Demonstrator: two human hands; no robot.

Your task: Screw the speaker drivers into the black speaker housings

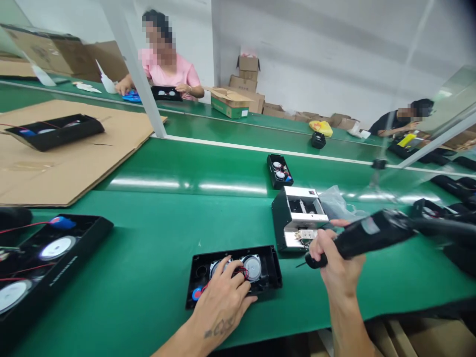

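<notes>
- Upper left: cardboard sheet (78,173) lies flat, an open black case (76,136) resting on it, blue part and pale discs inside.
- Lower left: larger open black box (87,243), cut off by the edge of view; two white round discs (57,248), a blue part (62,222) and thin red wires show.
- Behind, across the belt: co-worker in a pink top (180,72), one hand by a blue item, the other at a dark case (166,94).
- Centre front: speaker box (272,280) lies open side up on the green table (148,248). Two round speakers (252,268) sit within; red wires (244,271) between them, blue part (197,293) in the near left corner.
- Left hand (225,295) over this box — fingers bent and slightly spread, tips at the speakers and wires. Whether they pinch anything: cannot tell.
- Right of centre: small open box (284,183) on the belt; nearer, a black-and-white machine (307,217), clear plastic bag (336,201) behind it.
- Right hand (330,253) closed round a black power screwdriver (372,233) — tilted, bit pointing left, near the machine, apart from the speaker box.
- Far right: second co-worker in a dark top (386,121); more black cases (457,186) on the belt, partly blurred.
</notes>
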